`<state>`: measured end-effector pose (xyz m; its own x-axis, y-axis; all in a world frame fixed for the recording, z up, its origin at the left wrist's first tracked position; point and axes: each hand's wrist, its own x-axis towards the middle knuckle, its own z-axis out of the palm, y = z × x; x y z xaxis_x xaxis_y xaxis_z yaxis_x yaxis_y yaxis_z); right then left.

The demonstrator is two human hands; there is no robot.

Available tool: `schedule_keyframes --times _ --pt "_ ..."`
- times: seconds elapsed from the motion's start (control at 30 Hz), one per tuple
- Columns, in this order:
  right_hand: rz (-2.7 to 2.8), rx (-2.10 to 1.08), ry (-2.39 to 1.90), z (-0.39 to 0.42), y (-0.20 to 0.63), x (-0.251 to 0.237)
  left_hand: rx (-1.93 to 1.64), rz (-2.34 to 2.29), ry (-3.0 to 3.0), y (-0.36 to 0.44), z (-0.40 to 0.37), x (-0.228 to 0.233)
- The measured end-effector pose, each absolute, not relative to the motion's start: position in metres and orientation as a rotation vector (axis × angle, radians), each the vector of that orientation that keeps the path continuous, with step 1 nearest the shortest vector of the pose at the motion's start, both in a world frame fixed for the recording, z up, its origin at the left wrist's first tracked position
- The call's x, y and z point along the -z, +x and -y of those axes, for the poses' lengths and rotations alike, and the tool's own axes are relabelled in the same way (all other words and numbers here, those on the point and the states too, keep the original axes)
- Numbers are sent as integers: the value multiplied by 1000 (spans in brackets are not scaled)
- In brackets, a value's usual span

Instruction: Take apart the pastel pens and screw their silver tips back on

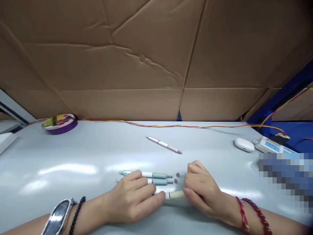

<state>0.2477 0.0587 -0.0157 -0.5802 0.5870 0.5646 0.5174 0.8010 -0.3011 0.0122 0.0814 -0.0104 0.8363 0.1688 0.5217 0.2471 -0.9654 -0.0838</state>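
Both hands, left (133, 199) and right (201, 192), pinch one pen (174, 195); loose tips (176, 178) (just beyond) could roll if nudged.

Four pens, two tips, two hands

I count four pens: a pink pen (163, 144) alone at frame centre, two green pens (156, 175) (160, 181) side by side just below it, and one beige pen (176, 195) at the lower middle, held between my two hands, left hand (133, 199) and right hand (202, 192). Two small metal tips (177, 174) (175, 180) sit just right of the green pens. One tape roll (60, 123) is at the left, one white case (244, 144) and one power strip (271, 145) at the right, and one red-and-yellow cable (171, 125) runs along the table's far edge. I wear one watch (57, 217) and one black band (77, 210) on my left wrist, two red bracelets (243, 213) (261, 217) on my right.
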Motion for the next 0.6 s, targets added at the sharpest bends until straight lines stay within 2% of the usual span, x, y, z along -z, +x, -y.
schedule_keyframes --times 0.13,0.23,0.33,0.43,0.6 --pt "2217 -213 -845 -62 252 16 975 874 -3338 14 -74 3" --pt "2166 -278 -803 -63 253 15 815 1307 -3705 15 -71 -5" --pt "2100 -402 -834 -65 252 16 617 1427 -3841 15 -71 -11" --pt "2074 -487 -879 -66 251 19 483 1498 -3710 13 -72 -13" --pt "2240 -397 -930 -63 251 20 189 1518 -3536 11 -71 -9"
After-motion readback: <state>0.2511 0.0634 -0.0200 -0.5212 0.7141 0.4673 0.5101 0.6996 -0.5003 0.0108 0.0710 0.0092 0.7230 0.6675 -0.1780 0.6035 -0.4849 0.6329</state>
